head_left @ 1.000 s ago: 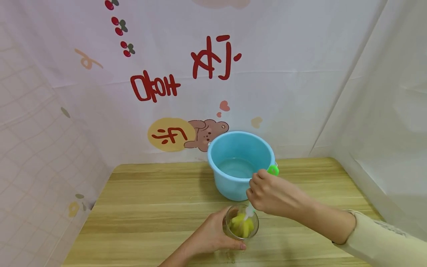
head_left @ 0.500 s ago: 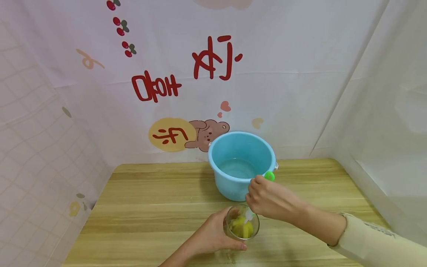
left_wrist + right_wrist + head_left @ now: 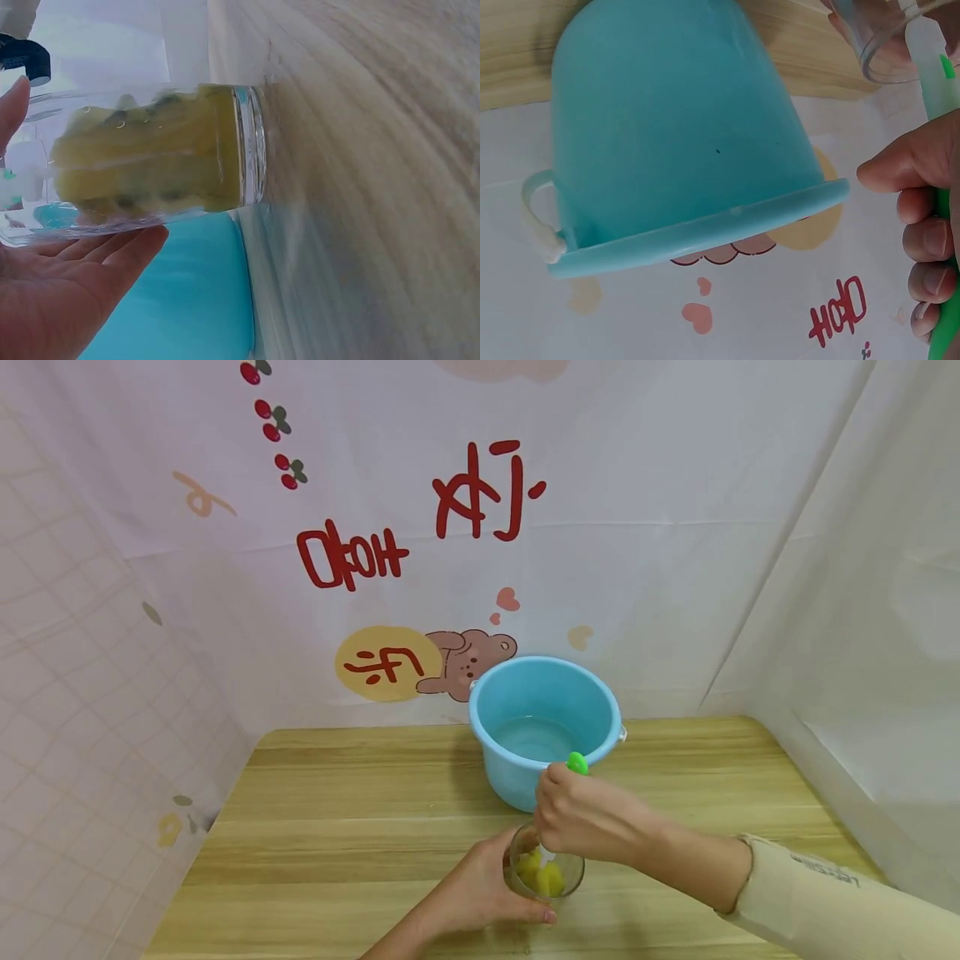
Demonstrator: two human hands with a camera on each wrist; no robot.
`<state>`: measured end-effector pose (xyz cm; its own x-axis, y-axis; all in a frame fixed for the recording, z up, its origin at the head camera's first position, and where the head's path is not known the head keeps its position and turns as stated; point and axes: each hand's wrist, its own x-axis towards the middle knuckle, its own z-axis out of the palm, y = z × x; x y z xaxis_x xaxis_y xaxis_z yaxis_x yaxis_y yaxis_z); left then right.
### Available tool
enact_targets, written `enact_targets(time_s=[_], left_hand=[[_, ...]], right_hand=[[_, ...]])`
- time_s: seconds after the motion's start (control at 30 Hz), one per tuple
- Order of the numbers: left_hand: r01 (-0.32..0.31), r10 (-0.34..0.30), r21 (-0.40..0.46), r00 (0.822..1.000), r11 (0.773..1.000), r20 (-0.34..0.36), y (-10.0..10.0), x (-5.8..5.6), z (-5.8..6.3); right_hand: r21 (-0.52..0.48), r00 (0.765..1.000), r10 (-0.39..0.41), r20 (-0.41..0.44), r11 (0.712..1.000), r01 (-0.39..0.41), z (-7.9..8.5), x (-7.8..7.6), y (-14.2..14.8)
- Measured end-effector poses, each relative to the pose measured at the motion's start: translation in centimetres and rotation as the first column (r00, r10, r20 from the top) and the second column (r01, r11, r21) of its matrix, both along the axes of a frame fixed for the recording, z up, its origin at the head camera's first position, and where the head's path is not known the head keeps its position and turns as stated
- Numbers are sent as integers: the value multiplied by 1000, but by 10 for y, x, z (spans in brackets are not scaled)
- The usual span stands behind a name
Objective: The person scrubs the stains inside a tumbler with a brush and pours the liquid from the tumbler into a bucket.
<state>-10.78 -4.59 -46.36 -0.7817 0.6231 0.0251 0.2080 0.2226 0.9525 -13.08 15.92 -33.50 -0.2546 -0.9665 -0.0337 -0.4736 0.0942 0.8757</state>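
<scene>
Brush (image 3: 576,763) head sat inside a hand-held glass (image 3: 572,878)

The left hand (image 3: 480,881) held the glass, thumb along the near side, and the right hand (image 3: 588,814) gripped the brush's green handle. The glass was just on the person's side of the bucket (image 3: 513,781); whether its base touched the bench (image 3: 337,827) was hard to tell. The likeliest trouble was a slip: the tightly packed yellow head could have dragged the glass round in the left hand if twisted hard, and sideways leverage on the handle could have tipped it
</scene>
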Motion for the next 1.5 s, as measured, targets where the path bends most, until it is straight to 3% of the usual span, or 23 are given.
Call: enact_targets(time_s=[0.27, 0.6, 1.07, 1.5], left_hand=[[1, -1, -11, 1000, 1000, 22, -1, -1, 0], [-19, 19, -30, 1000, 999, 9, 0, 1, 2], [-1, 1, -3, 1000, 1000, 2, 0, 0, 1], [-3, 3, 21, 1000, 1000, 9, 0, 1, 0]], right_hand=[[5, 1000, -30, -8, 1000, 30, 0, -8, -10], [-31, 997, -72, -3, 997, 72, -3, -15, 3], [-54, 994, -90, 55, 994, 93, -1, -4, 24], [2, 995, -79, -64, 997, 79, 8, 14, 21]])
